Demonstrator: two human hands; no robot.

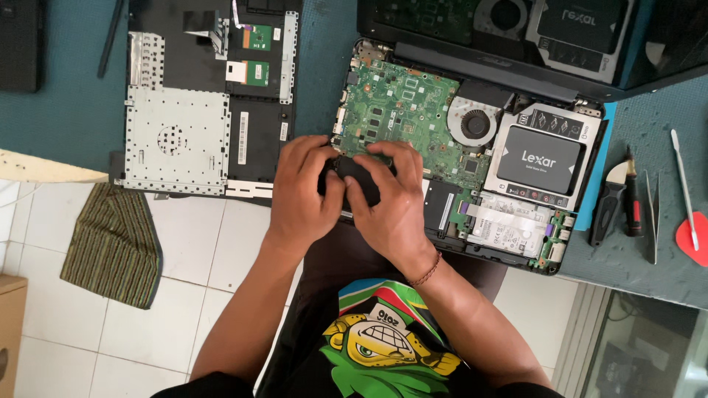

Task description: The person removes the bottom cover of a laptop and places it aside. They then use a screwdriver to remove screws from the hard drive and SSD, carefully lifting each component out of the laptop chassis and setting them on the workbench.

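An opened laptop base (582,193) lies on the teal table, its green motherboard (398,103), round fan (474,122) and black solid-state drive (542,158) exposed. Both hands press on a small black part (360,177) at the near left corner of the base. My left hand (302,191) grips its left end with the thumb on top. Over its right side curls my right hand (394,199), fingertips touching the board's lower edge. The part is mostly hidden under the fingers.
A detached keyboard cover (177,140), underside up, lies left of the base. Another opened laptop (516,37) sits behind. A screwdriver (633,199), tweezers (652,214), a pry tool (684,184) and a red pick (695,239) lie at right. A striped cloth (110,243) hangs over the table edge.
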